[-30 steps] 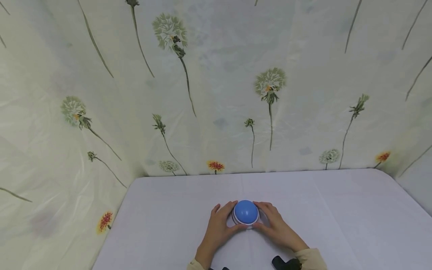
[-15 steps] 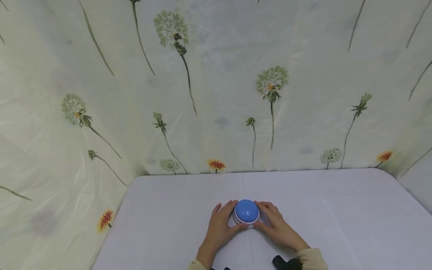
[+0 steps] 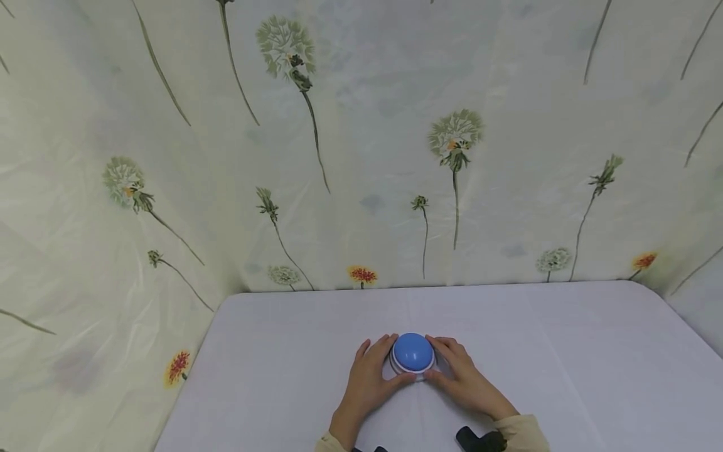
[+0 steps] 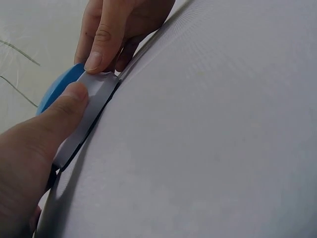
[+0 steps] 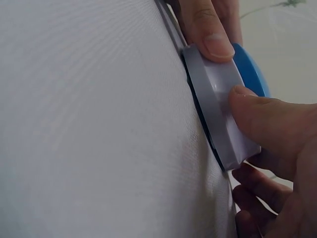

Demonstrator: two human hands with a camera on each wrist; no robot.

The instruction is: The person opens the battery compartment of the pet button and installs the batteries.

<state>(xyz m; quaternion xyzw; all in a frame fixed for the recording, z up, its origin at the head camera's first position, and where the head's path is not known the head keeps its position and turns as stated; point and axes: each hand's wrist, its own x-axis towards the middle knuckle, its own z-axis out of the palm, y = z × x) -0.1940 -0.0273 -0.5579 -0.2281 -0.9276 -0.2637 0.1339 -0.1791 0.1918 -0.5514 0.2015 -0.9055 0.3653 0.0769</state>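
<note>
A round push button [image 3: 413,352] with a blue dome and a white base sits on the white-covered table, near its middle in the head view. My left hand [image 3: 368,381] grips the base from the left, thumb at the near side and fingers round the far side. From the right, my right hand [image 3: 464,384] holds it the same way. Both thumbs press against the white base [image 5: 218,99] in the right wrist view, below the blue dome [image 4: 59,88] seen in the left wrist view. The dome's top is uncovered.
White cloth [image 3: 271,370] covers the table, whose far edge meets a hanging curtain [image 3: 361,157] printed with dandelions. A black strap piece [image 3: 480,439] sits at the right wrist, beside a beige sleeve [image 3: 522,432].
The head view has shifted very slightly. Both hands keep the same hold on the push button, which stays in place on the table.
</note>
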